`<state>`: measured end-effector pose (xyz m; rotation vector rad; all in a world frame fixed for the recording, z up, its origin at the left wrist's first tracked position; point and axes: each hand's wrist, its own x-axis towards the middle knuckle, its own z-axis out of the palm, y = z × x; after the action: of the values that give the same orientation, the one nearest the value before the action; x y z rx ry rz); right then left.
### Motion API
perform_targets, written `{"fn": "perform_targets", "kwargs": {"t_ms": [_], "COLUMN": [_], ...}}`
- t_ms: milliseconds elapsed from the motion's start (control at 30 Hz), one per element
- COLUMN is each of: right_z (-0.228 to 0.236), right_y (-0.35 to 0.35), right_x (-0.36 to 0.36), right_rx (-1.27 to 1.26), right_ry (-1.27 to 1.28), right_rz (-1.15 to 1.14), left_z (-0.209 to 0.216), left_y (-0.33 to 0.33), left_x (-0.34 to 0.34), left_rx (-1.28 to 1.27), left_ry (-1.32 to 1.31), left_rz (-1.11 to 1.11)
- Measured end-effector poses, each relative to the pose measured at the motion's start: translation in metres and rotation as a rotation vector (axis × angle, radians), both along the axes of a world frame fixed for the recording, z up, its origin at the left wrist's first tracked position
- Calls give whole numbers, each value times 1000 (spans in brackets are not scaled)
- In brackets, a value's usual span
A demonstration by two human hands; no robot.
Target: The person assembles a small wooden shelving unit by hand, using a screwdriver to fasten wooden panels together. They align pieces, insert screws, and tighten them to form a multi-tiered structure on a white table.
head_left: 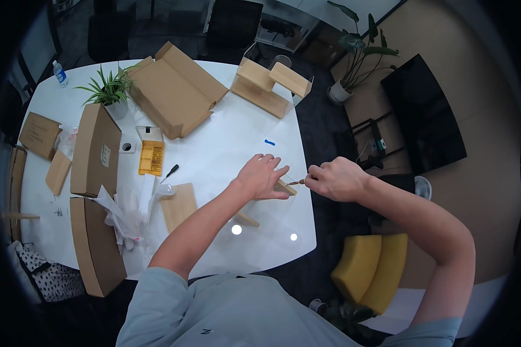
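My right hand (337,180) is closed around a screwdriver (297,183) with a brownish handle. Its shaft points left, toward the edge of a small wooden board (285,187). My left hand (263,178) lies flat with fingers spread beside that board, apparently on a see-through panel whose outline is hard to make out. Below my left wrist, another narrow wooden piece (246,219) shows. Whether the screwdriver's tip sits in a screw is too small to tell.
An orange bit case (151,157) stands open near a dark-handled screwdriver (169,172). Left of my forearm lie a wooden board (178,205) and clear plastic wrap (121,222). Cardboard boxes (176,87) and a wood-and-clear-panel shelf (261,95) occupy the far side. A small blue piece (270,142) lies beyond my hands.
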<state>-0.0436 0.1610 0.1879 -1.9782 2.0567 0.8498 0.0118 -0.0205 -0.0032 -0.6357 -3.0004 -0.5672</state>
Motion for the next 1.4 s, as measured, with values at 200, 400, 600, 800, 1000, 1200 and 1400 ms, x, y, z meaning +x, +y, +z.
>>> {"fn": "perform_targets", "kwargs": {"t_ms": [200, 400, 600, 800, 1000, 1200, 1400], "right_z": [-5, 0, 2, -8, -5, -3, 3], "right_y": [-27, -29, -14, -2, -35, -11, -2], "right_x": [-14, -12, 1, -2, -26, -1, 0], "right_rx": [-38, 21, 52, 2, 107, 41, -20], "right_ry": [-369, -204, 9, -78, -427, -44, 31], "right_rz": [-1250, -780, 74, -177, -1463, -243, 255], "left_z": [-3, 3, -13, -3, 2, -6, -7], "left_y": [-1, -1, 0, 1, 0, 1, 0], "left_x": [-2, 1, -2, -1, -1, -4, -3], "left_rx": [-11, -22, 35, 19, 1, 25, 37], "left_ry": [13, -5, 86, 11, 2, 35, 34], "left_rz": [-5, -14, 18, -11, -24, 1, -5]}}
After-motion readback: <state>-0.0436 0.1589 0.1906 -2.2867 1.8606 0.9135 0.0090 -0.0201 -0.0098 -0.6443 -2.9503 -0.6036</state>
